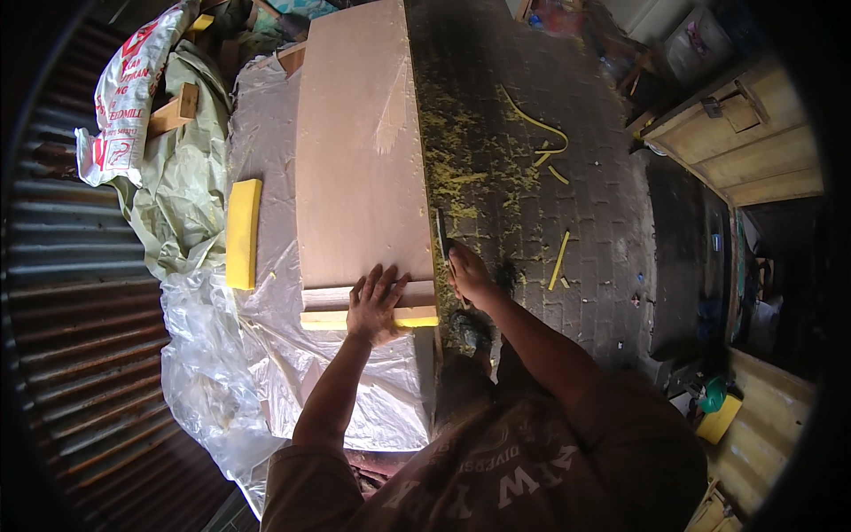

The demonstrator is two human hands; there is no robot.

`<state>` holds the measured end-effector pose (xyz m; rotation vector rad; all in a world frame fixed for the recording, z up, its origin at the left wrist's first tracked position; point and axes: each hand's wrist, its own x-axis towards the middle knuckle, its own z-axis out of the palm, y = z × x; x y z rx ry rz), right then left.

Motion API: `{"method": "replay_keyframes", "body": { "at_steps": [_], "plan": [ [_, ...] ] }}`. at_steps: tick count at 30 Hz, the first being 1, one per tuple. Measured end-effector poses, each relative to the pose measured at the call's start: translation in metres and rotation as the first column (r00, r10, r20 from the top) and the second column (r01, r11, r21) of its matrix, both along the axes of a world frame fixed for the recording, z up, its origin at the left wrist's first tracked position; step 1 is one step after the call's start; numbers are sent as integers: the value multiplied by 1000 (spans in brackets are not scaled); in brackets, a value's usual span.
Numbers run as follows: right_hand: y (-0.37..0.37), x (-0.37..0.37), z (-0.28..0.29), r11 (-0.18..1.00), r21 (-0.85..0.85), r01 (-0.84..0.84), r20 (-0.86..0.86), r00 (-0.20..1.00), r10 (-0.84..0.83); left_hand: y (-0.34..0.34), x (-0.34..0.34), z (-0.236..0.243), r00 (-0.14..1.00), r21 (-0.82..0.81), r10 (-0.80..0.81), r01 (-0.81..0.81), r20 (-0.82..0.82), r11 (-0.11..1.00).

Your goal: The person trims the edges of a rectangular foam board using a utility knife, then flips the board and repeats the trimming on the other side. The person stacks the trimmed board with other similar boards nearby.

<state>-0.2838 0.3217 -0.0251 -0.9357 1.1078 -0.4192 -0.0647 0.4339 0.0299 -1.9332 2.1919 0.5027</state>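
Note:
A long pale wooden board [355,133] lies lengthwise on the plastic-covered table in front of me. Across its near end sits a wooden strip [328,297], with a yellow-edged piece [324,320] alongside it. My left hand [377,306] rests flat over both, fingers spread forward and palm down. Just beyond the board's right edge, my right hand [470,277] is closed around what looks like a knife; its long dark blade [441,232] points away from me, close beside the edge. My fingers hide most of the handle.
Left of the board lies a yellow foam block [243,234]. Yellow scraps and a thin strip [558,261] litter the paved floor [594,222] at right. Crumpled clear plastic [208,381] hangs off the table's left side, near a corrugated metal wall [80,328]. Wooden panels [736,146] stand far right.

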Motion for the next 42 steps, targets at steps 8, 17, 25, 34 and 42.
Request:
{"method": "replay_keyframes", "body": {
  "at_steps": [8,17,25,34,42],
  "plan": [
    [-102,22,-22,944,-244,223,22,974,-225,-5,0,2,1000,-7,3,-3,7,1000],
    [118,-58,-34,974,-216,-74,155,982,109,-1,-1,3,1000,8,26,-27,4,1000],
    [-92,24,-38,957,-284,61,39,998,-53,-9,-6,2,1000,8,-12,12,0,1000],
    [30,-104,-6,998,33,-57,133,990,52,-7,-2,6,999,48,16,-14,-39,999],
    [-176,-29,-25,988,147,52,258,962,-89,-44,9,-19,862,0,505,-506,-45,863]
  ]
}}
